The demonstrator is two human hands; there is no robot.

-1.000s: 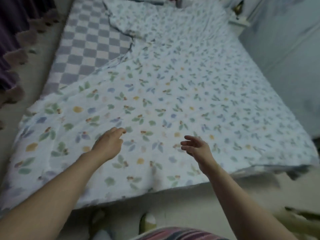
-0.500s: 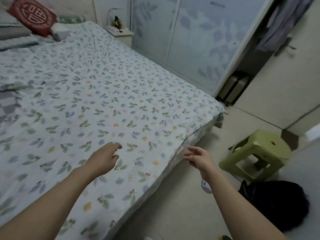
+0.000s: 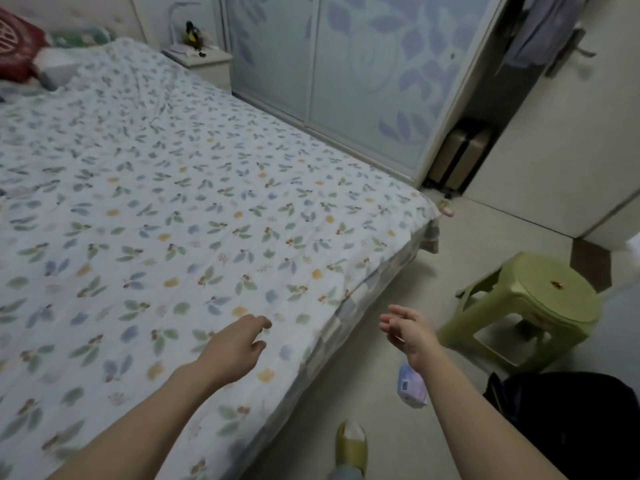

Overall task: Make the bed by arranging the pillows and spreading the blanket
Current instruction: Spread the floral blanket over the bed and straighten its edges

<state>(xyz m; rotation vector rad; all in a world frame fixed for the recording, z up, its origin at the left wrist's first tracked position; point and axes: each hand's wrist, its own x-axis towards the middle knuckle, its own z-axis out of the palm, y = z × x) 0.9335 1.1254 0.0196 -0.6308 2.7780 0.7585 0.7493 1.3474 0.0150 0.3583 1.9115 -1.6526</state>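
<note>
The floral blanket [image 3: 194,216] is seen spread flat over the bed, its leaf-and-fruit print covering the mattress from the near edge up to the head of the bed at 11 o'clock. Its corner at 2 o'clock is draped over the bed's foot corner, and a strip of checked sheet [image 3: 349,306] is exposed below its hem along the bed's side.

The left hand [image 3: 235,351] is held out over the blanket close to the bed's edge, palm down, fingers loosely extended toward 1 o'clock; nothing is gripped. Whether the fingertips touch the cloth cannot be told. The blanket lies directly beneath this hand and extends away from it at 9 through 1 o'clock.

The right hand [image 3: 408,332] is held over the floor, just off the bed's edge, fingers relaxed and slightly parted, nothing held. The blanket's hem lies at 9 o'clock from it, apart from it.

A red pillow [image 3: 17,46] is noted at the head of the bed, 11 o'clock, partly cut off by the frame.

A green plastic stool [image 3: 540,306] stands on the floor at 3 o'clock of the right hand. A small lilac packet [image 3: 410,386] lies on the floor beside the right wrist.
</note>
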